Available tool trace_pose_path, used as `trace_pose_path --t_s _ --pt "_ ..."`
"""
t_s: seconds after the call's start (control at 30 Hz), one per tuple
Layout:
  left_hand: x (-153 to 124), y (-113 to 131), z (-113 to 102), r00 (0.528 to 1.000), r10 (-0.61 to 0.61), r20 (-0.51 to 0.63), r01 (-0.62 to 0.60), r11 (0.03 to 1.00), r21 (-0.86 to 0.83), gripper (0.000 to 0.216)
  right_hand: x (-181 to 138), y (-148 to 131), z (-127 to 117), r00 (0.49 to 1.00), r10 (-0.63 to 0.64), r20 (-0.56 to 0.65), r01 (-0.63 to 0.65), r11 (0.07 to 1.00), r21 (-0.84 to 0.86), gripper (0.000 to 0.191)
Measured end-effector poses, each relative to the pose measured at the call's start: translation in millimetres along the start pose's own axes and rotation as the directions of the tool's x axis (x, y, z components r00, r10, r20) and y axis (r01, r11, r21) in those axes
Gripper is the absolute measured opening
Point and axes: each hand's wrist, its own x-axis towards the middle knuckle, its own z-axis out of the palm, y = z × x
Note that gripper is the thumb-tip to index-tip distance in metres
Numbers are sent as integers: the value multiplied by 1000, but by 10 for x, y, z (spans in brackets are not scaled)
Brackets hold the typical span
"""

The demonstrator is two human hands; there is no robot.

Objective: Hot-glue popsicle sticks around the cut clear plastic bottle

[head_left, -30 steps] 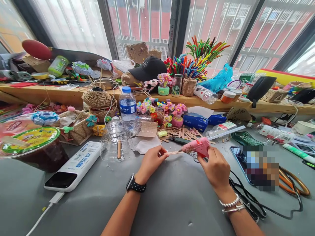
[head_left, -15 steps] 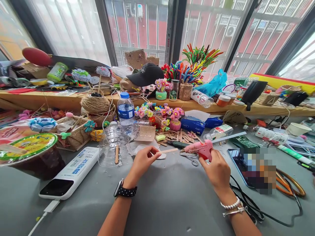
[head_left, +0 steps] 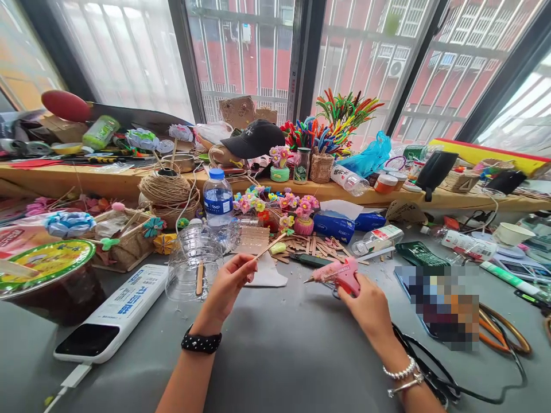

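Between the thumb and fingers of my left hand [head_left: 232, 281], a wooden craft stick [head_left: 271, 246] points up and to the right. My right hand [head_left: 365, 301] grips a pink glue gun [head_left: 338, 274] by its handle, the nozzle aimed left and apart from the stick. Left of my left hand, a cut clear plastic bottle piece [head_left: 183, 258] lies with another craft stick [head_left: 200, 279] on it. Beyond the hands are a white paper sheet [head_left: 267, 274], a panel of joined sticks [head_left: 252, 238] and a pile of loose craft sticks [head_left: 316, 246].
A white power bank [head_left: 116, 310] and a lidded cup [head_left: 47, 287] stand at the left. Right of my right hand lie a phone [head_left: 413, 298] and a looped black cable [head_left: 430, 355]. A water bottle [head_left: 217, 201] and a blue tissue pack [head_left: 336, 226] stand farther back.
My left hand has drawn left and tilted the stick upward, away from the glue gun. The glue gun has moved slightly down and left with my right hand. The view has shifted slightly.
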Motion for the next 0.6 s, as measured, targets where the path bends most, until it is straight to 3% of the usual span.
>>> trace_pose_path --t_s 0.13,0.33,0.6 --pt "4 -10 29 998 41 -54 -35 993 115 23 -31 -74 68 990 -76 118 71 996 45 17" --pt "-25 -28 115 987 158 7 -145 891 431 23 -72 -114 132 968 -149 203 144 989 37 19" --pt "-75 34 122 935 317 159 -323 574 753 25 -73 -137 119 959 -114 259 118 993 -1 23"
